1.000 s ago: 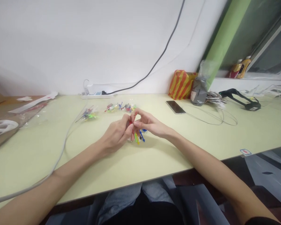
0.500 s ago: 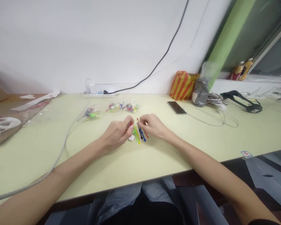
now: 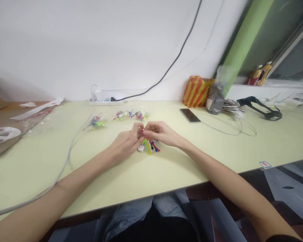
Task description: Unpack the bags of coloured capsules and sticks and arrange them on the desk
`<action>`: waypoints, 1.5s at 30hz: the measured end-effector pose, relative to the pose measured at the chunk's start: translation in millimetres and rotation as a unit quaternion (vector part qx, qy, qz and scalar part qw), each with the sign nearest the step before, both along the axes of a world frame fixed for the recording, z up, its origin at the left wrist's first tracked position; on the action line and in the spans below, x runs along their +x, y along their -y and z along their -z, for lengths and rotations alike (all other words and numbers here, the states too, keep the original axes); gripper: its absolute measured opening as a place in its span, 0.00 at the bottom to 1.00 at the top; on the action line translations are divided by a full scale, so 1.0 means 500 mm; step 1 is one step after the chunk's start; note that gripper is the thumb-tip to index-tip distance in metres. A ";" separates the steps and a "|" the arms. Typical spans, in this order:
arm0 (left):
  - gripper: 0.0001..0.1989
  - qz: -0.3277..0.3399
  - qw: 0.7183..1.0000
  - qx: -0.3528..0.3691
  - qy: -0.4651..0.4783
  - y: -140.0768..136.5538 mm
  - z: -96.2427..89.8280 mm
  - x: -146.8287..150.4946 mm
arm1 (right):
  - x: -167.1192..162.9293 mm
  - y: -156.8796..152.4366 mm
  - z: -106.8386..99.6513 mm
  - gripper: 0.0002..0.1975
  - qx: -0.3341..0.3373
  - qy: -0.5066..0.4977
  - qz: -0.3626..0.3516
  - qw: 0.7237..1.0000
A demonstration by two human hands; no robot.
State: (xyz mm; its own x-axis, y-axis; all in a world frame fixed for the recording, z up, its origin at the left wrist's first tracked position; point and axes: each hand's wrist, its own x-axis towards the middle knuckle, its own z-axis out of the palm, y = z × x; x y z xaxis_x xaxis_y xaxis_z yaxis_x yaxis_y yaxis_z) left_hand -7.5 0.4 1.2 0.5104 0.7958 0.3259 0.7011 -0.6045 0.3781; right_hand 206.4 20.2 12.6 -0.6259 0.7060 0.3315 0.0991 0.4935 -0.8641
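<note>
My left hand (image 3: 126,141) is closed in a pinch around a small red piece (image 3: 141,131); its exact shape is mostly hidden by the fingers. The fingertips of my right hand (image 3: 161,133) meet it there, thumb and forefinger pressed together, and what they grip is hidden. Just below the hands lie several thin plastic arrow-shaped pieces (image 3: 148,148) in green, yellow, white, black, blue and red, partly covered by the right hand. A small round white disc with a spiral mark (image 3: 141,148) rests beside them, under my left fingers.
Clear bags of coloured plastic pieces (image 3: 131,115) lie behind the hands, another (image 3: 97,121) to their left. A phone (image 3: 190,115), a striped bag (image 3: 195,91) and a black frame-like device (image 3: 259,107) are on the right. A grey cable (image 3: 70,153) crosses the left side.
My right hand has moved left, and its fingertips now meet those of my left hand at the red piece. It now covers more of the arrow-shaped pieces.
</note>
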 end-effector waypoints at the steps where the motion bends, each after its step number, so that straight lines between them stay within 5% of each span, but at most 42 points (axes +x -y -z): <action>1: 0.12 -0.003 1.000 -0.006 0.004 -0.001 0.000 -0.002 | -0.002 0.001 0.001 0.16 -0.011 -0.012 -0.009 1.000; 10: 0.15 -0.001 0.998 -0.035 0.044 0.005 -0.011 0.004 | -0.010 -0.006 0.005 0.14 -0.053 -0.086 -0.004 0.995; 17: 0.18 0.009 1.000 -0.024 0.000 0.009 -0.001 0.003 | -0.009 -0.001 -0.002 0.16 -0.074 -0.049 -0.025 0.996; 23: 0.25 0.008 1.000 0.027 0.005 0.012 -0.010 0.008 | 0.055 -0.009 -0.056 0.11 0.045 0.108 0.012 0.993; 30: 0.20 -0.026 0.996 0.080 0.041 0.000 -0.014 -0.006 | 0.096 -0.013 -0.066 0.04 -0.046 0.327 -0.053 0.943; 38: 0.19 -0.066 0.995 0.053 0.057 -0.039 -0.004 -0.039 | 0.072 -0.012 -0.047 0.07 -0.029 0.305 -0.038 0.951; 45: 0.20 0.034 0.999 0.003 0.011 -0.023 -0.010 -0.032 | 0.073 -0.024 -0.039 0.09 -0.018 0.298 -0.022 0.954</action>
